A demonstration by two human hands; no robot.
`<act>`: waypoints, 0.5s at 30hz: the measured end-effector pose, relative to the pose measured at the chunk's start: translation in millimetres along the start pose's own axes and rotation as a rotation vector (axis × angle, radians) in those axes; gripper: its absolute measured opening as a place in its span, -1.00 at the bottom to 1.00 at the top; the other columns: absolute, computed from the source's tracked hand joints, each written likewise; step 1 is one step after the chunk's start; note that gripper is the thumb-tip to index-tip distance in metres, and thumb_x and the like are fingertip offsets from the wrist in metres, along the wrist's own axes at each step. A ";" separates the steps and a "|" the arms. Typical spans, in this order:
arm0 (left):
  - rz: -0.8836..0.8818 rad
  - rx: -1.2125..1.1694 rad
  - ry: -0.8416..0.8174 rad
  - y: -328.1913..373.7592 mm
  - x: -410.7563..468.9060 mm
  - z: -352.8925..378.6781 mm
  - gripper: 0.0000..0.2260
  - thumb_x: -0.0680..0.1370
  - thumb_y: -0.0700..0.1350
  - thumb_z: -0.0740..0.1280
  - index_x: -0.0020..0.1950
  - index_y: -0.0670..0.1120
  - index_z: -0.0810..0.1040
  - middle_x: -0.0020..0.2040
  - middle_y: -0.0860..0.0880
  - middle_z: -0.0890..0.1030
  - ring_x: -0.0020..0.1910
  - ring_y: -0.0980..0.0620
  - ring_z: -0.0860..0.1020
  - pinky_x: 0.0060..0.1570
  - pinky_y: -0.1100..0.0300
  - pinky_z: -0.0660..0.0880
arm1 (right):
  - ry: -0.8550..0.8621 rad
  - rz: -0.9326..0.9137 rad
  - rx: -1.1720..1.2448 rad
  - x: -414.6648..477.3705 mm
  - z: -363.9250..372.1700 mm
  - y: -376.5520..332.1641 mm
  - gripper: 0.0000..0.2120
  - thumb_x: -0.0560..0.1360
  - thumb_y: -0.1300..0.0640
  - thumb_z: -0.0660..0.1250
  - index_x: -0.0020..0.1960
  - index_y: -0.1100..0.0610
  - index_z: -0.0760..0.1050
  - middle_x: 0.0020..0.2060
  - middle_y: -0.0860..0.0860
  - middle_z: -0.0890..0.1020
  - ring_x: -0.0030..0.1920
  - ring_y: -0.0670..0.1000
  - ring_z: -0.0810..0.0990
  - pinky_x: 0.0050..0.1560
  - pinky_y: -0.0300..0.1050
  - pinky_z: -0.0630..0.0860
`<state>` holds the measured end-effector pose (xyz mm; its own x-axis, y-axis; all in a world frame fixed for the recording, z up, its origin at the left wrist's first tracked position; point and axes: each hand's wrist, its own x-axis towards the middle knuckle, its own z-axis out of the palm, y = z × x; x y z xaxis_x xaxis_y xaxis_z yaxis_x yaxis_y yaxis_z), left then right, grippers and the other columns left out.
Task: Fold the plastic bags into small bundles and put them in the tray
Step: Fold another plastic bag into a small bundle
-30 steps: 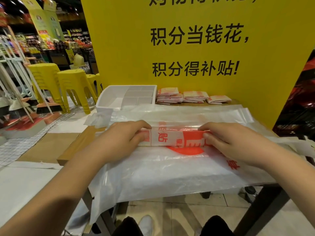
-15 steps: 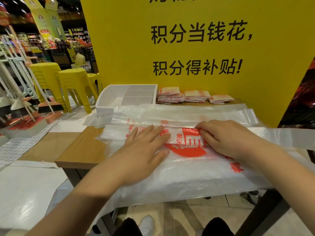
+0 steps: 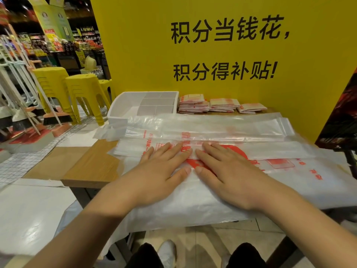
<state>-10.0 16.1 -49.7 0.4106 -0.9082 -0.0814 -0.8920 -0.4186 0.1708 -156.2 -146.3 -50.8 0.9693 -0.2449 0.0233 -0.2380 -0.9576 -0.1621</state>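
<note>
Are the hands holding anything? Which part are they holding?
Nothing is gripped. The left hand and the right hand both lie flat, pressing down on the middle of the folded plastic bag.
</note>
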 end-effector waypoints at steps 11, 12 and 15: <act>-0.167 -0.022 -0.017 -19.9 5.8 -3.9 -0.40 0.48 0.49 -0.22 0.52 0.45 -0.18 0.60 0.18 -0.26 0.58 0.01 -0.32 0.52 -0.14 -0.34 | -0.084 0.080 0.106 -6.1 -8.8 17.5 -0.46 0.59 -0.32 -0.27 0.57 -0.34 -0.10 0.59 -0.19 -0.19 0.58 -0.14 -0.26 0.57 -0.08 -0.26; -0.182 -0.031 -0.009 -24.6 4.3 -5.0 -0.41 0.46 0.50 -0.23 0.50 0.48 -0.17 0.61 0.16 -0.26 0.58 0.00 -0.32 0.52 -0.15 -0.34 | -0.084 0.100 0.106 -10.8 -10.5 26.2 -0.44 0.56 -0.34 -0.30 0.56 -0.35 -0.12 0.59 -0.20 -0.20 0.57 -0.15 -0.26 0.57 -0.07 -0.25; -0.234 -0.046 0.034 -36.9 -1.0 -4.0 -0.44 0.46 0.49 -0.24 0.47 0.53 -0.15 0.61 0.15 -0.26 0.58 -0.02 -0.31 0.51 -0.14 -0.36 | -0.084 0.224 0.093 -29.0 -17.6 61.4 -0.35 0.45 -0.39 -0.37 0.54 -0.35 -0.19 0.58 -0.19 -0.23 0.57 -0.15 -0.27 0.56 -0.09 -0.26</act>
<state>23.3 32.5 -52.0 0.6119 -0.7857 -0.0911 -0.7626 -0.6166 0.1955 -200.1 -200.7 -44.0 0.8955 -0.4325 -0.1051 -0.4448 -0.8618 -0.2440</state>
